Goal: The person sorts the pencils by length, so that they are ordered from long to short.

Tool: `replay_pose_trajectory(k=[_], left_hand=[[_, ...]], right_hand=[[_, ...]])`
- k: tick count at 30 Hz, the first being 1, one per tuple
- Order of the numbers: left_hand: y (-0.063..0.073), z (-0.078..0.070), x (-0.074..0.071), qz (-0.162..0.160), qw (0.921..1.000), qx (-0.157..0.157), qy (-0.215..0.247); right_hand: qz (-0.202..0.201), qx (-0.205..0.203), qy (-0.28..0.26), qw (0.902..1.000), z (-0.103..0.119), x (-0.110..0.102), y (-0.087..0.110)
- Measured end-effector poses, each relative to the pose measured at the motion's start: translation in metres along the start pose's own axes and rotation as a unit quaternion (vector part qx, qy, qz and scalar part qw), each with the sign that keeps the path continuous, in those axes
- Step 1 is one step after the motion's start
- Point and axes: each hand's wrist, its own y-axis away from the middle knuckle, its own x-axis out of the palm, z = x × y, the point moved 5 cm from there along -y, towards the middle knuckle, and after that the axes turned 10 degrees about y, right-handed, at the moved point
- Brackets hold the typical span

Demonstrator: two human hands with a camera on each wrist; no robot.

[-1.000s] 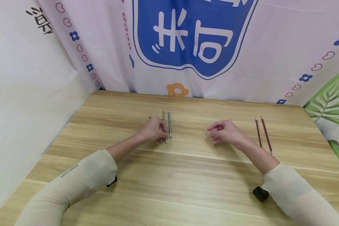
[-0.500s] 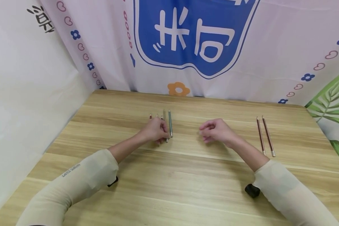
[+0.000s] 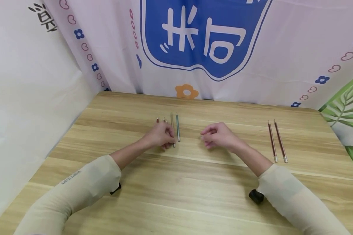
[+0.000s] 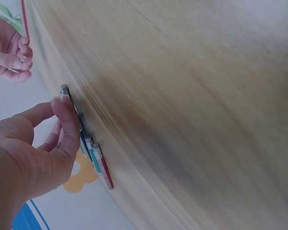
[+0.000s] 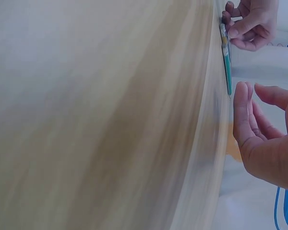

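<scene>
My left hand (image 3: 161,134) pinches a thin brownish pencil (image 3: 172,122) near its eraser end (image 4: 64,89), thumb against forefinger. This pencil lies on the wooden table. Just right of it is a teal pencil (image 3: 177,127), parallel and apart. Several other pencils lie under or behind the left hand, and only their tips show, one of them a red pencil (image 3: 157,119). In the left wrist view, eraser ends of a teal and a red pencil (image 4: 102,167) appear beyond the fingers. My right hand (image 3: 219,135) hovers right of the teal pencil, fingers loosely bent, holding nothing.
Two dark red pencils (image 3: 272,142) lie side by side on the right part of the wooden table (image 3: 176,195). A printed curtain (image 3: 120,58) hangs along the back edge, and a white wall sheet (image 3: 32,98) stands at left.
My right hand has moved left, nearer to the teal pencil, uncovering the lower ends of the two dark red pencils. The left hand stays almost in place at the brownish pencil.
</scene>
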Motion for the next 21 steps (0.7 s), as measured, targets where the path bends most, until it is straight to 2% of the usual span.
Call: replay_pose_trajectory(k=[9, 21], left_hand=[[0.005, -0.002, -0.006, -0.008, 0.9982, -0.007, 0.059], [0.009, 0.003, -0.015, 0.003, 0.9861, -0.043, 0.161]], right_hand=[[0.011, -0.008, 0.000, 0.9999, 0.014, 0.027, -0.014], [0.011, -0.018, 0.029, 0.9994, 0.030, 0.063, -0.030]])
